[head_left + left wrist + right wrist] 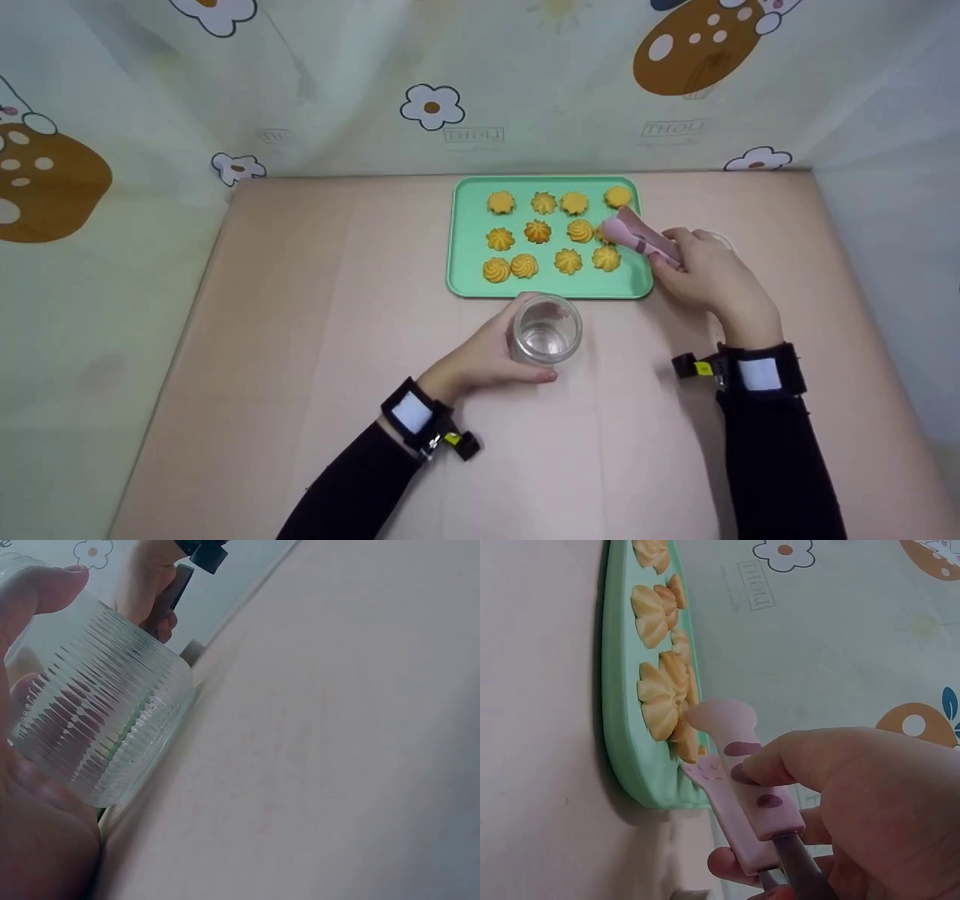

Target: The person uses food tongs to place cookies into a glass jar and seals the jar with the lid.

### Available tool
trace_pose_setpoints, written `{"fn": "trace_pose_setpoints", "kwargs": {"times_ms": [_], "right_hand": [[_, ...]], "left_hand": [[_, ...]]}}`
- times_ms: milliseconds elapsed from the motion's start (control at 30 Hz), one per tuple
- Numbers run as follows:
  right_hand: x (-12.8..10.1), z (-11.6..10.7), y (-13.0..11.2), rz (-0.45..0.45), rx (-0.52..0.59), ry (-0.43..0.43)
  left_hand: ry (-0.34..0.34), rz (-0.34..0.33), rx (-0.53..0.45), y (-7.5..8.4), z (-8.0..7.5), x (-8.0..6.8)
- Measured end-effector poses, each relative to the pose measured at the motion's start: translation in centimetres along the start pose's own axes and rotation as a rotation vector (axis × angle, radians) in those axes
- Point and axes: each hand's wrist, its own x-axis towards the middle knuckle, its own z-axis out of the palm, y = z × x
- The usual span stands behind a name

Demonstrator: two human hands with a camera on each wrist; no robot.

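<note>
A green tray point(469, 247) near the table's far side carries several swirl-shaped yellow cookies point(537, 231). My right hand point(705, 276) pinches pink tongs point(637, 235) with paw-shaped tips; the tips reach over the tray's right edge beside a cookie. In the right wrist view the tongs point(739, 787) hover at the tray rim point(619, 727), tips close together. My left hand point(480, 358) grips a clear ribbed glass jar point(546, 330) standing just in front of the tray. In the left wrist view the jar point(97, 712) fills my palm; it looks empty.
The tray and jar rest on a pale pink table point(300, 315). Printed cloth walls point(450, 90) with flowers and brown mushrooms close in the back and both sides. Black sleeves and wrist straps cover both forearms.
</note>
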Motion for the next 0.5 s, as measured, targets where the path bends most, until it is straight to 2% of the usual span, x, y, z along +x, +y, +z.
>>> {"fn": "trace_pose_setpoints", "kwargs": {"times_ms": [500], "right_hand": [[0.02, 0.04, -0.38, -0.027, -0.001, -0.02]], "left_hand": [[-0.01, 0.008, 0.004, -0.18, -0.11, -0.06]]}}
